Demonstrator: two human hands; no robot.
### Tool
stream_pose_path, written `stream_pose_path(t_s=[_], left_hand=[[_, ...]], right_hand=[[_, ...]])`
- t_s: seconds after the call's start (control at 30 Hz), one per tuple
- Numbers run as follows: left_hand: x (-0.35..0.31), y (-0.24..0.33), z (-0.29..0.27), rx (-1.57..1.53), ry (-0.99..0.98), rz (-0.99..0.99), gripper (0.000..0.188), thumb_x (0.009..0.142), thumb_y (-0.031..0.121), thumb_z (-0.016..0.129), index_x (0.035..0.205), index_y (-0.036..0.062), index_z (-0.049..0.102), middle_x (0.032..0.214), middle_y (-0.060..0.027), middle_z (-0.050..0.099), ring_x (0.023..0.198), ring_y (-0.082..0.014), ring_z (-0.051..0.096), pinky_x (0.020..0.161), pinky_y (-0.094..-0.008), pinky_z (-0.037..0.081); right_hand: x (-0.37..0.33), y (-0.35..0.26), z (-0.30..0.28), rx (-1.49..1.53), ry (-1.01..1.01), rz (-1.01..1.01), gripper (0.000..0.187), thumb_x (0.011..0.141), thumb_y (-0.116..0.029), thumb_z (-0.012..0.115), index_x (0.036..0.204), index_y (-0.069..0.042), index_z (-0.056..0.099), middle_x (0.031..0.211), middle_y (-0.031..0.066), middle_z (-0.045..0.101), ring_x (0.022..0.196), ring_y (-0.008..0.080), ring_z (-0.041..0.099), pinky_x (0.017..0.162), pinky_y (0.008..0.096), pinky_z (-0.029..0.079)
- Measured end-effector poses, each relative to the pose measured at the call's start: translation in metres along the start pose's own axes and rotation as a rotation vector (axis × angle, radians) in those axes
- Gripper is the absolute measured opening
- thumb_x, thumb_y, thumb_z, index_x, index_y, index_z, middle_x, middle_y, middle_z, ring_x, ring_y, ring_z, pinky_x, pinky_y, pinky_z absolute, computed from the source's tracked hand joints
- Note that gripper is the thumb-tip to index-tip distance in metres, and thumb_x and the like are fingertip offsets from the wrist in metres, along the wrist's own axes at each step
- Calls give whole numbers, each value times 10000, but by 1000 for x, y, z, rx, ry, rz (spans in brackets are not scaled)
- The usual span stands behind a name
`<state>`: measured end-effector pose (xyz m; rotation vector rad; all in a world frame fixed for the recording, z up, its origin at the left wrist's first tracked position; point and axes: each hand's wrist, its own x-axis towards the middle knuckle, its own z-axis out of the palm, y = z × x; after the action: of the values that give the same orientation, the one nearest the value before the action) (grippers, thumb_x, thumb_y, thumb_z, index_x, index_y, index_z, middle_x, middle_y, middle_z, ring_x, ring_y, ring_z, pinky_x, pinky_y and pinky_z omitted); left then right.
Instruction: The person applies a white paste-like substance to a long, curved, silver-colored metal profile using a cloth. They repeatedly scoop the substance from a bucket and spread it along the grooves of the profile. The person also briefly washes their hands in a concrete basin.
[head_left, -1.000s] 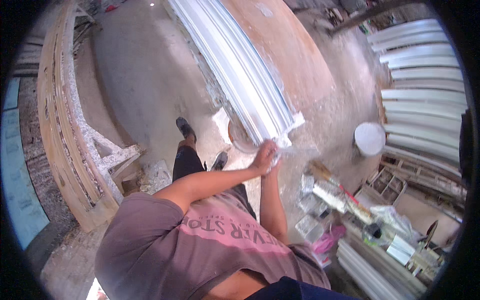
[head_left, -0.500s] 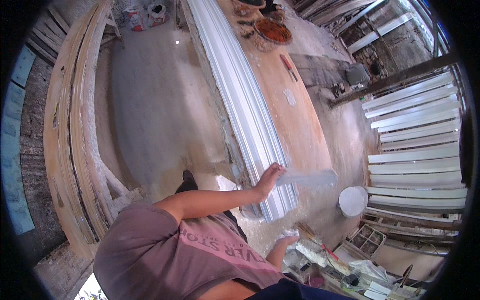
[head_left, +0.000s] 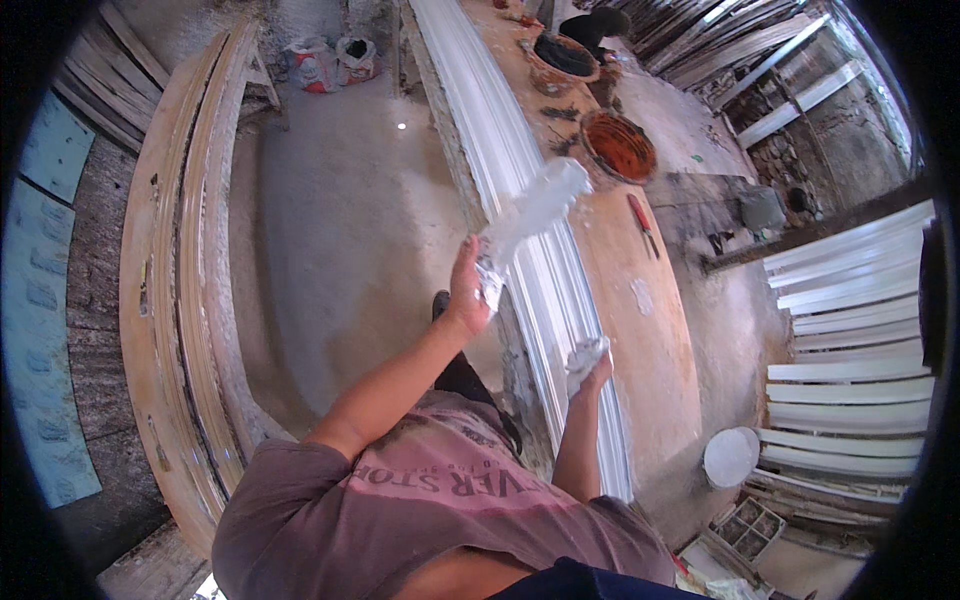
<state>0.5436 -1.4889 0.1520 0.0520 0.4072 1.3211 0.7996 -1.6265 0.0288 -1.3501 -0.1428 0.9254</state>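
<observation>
Nearest us, right of centre, our right hand [head_left: 600, 371] curls its fingers round a white, wet-looking wad [head_left: 585, 356], which could drip onto the white ribbed moulding [head_left: 480, 100] running from lower centre to the top. At centre, our left hand [head_left: 465, 297] grips a blurred pale strip [head_left: 545, 200], how tightly we cannot tell; a loose hold could let it scuff the ridges or, beyond, knock the reddish bowl [head_left: 618, 146] at upper right.
</observation>
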Motion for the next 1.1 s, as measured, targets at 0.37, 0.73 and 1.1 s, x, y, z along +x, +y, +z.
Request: stream_pose_path(t_s=[0.37,0.73,1.1], left_hand=[[208,218,-71,185,200,435,508,947,383,468,1267,-11,461,1257,-111,539,1136,-215,527,996,-332,390],[386,340,-121,225,303,444,493,958,372,441,1273,-8,453,1291,-100,508,1176,-221,490,1006,-340,363],[527,347,-93,372,399,281,257,946,314,494,1028,70,492,1027,-69,551,1012,-188,526,895,-330,406]], right_hand=[[146,53,399,-140,-330,193,312,925,-272,453,845,-22,622,715,72,598,624,174,568,587,335,440],[314,121,693,-901,-24,-772,261,878,-189,482,828,14,639,745,141,625,704,291,594,680,393,447],[301,126,743,-824,-245,-630,54,791,-4,580,842,-6,597,740,57,625,684,175,581,615,350,420]])
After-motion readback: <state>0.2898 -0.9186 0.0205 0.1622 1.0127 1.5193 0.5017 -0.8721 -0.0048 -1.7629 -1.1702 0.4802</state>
